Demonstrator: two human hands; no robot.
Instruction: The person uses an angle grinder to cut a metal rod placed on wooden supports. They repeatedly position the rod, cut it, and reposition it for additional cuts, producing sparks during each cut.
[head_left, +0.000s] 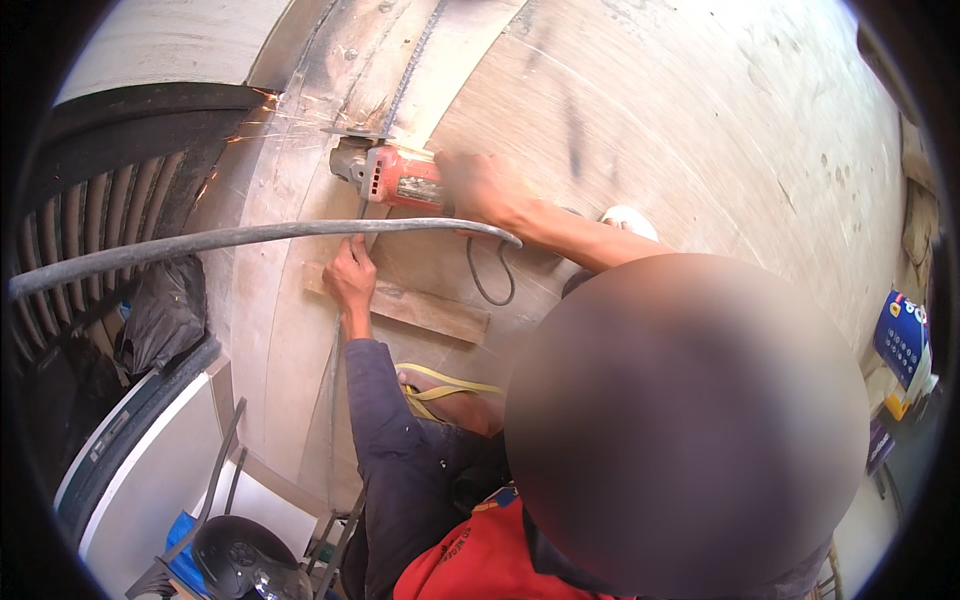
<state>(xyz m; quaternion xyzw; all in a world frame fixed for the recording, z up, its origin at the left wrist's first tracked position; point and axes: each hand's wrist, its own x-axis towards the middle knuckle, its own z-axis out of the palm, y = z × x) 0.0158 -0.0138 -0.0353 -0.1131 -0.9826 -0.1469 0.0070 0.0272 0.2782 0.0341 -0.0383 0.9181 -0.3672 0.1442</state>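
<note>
My right hand [477,186], blurred by motion, is wrapped round the rear of a red angle grinder [408,180]. The grinder's thin disc [352,132] meets a ribbed steel bar [408,82], and sparks [268,103] fly off to the left. Below the grinder head, my left hand [350,272] grips the same bar, which runs on down past my wrist. A grey cable [250,236] crosses over the bar between the grinder and my left hand. Beside that hand, a wooden board [432,312] lies on the floor. A large blurred patch hides my right elbow.
A dark slatted metal panel [110,205] stands at the left, with a black plastic bag [168,312] below it. A black helmet [243,558] is at lower left. A foot in a yellow-strapped flip-flop [445,390] rests near the board. A blue package [903,335] stands far right.
</note>
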